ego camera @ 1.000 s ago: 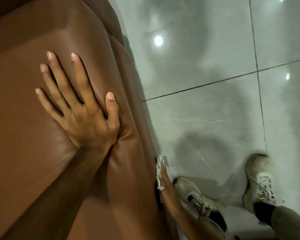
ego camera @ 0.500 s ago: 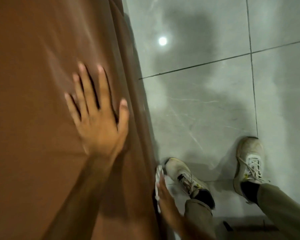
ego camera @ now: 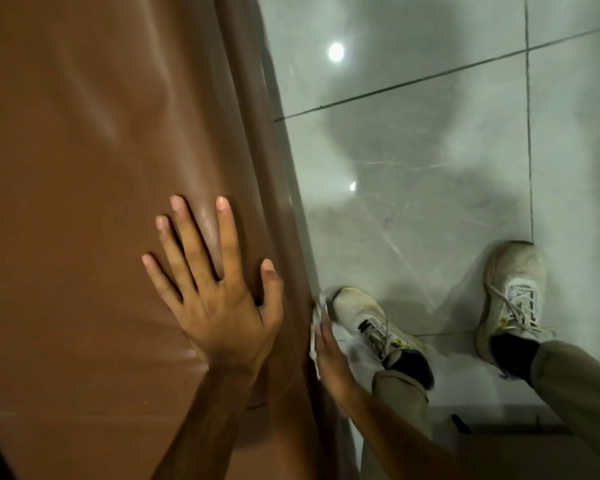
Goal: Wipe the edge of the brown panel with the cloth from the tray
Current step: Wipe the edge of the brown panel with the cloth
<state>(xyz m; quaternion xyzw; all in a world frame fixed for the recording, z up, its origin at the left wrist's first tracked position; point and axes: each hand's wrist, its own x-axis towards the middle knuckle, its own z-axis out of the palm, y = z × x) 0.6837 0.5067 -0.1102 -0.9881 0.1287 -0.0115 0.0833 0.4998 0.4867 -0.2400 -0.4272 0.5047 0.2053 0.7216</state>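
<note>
The brown panel (ego camera: 101,168) fills the frame from seven to twelve o'clock, its glossy face creased with soft highlights and its long edge running from twelve o'clock down toward six. The left hand (ego camera: 219,303) is laid flat on that face near the centre of the frame, fingers spread, gripping nothing. At about five o'clock of it, a white cloth (ego camera: 316,327) is pressed against the panel's edge by the right hand (ego camera: 329,358), whose fingers are seen side-on with the cloth trapped beneath them; whether they curl around it cannot be told. Grey floor tiles (ego camera: 430,150) with dark joints are seen from one to four o'clock. Two worn pale shoes (ego camera: 361,317) are planted on them at four o'clock, below olive trouser legs (ego camera: 575,382).
</note>
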